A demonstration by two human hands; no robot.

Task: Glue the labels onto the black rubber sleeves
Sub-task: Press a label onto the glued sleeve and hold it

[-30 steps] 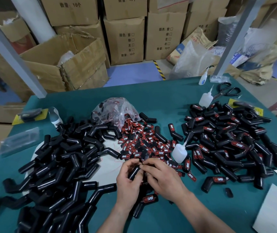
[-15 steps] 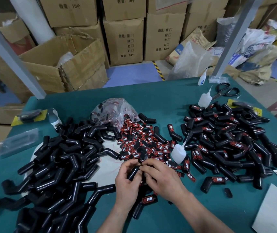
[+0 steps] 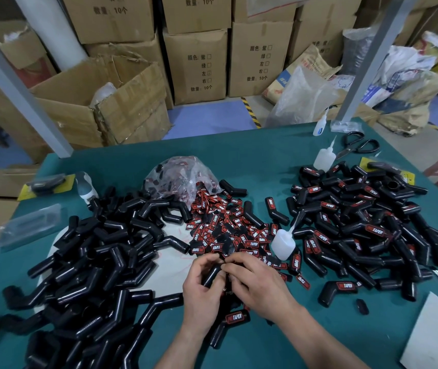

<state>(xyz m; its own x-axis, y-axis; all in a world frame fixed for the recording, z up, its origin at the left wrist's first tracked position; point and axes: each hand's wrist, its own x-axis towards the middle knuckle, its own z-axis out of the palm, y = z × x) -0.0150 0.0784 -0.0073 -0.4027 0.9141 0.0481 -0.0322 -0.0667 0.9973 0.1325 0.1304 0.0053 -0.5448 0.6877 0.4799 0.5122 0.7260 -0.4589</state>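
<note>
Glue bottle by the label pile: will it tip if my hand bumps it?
Probably tips easily: the glue bottle leans, its base among loose labels. Its translucent plastic body looks light, likely soft when squeezed. The rounded body might roll toward the labelled sleeves.

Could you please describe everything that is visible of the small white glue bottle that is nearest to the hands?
The glue bottle is small, of cloudy white plastic, with a squat rounded body and a long thin nozzle. It leans, nozzle pointing up and right. It rests at the right edge of the label pile, with labelled sleeves close on its right. How full it is cannot be told. Neither the left hand nor the right hand touches it.
</note>
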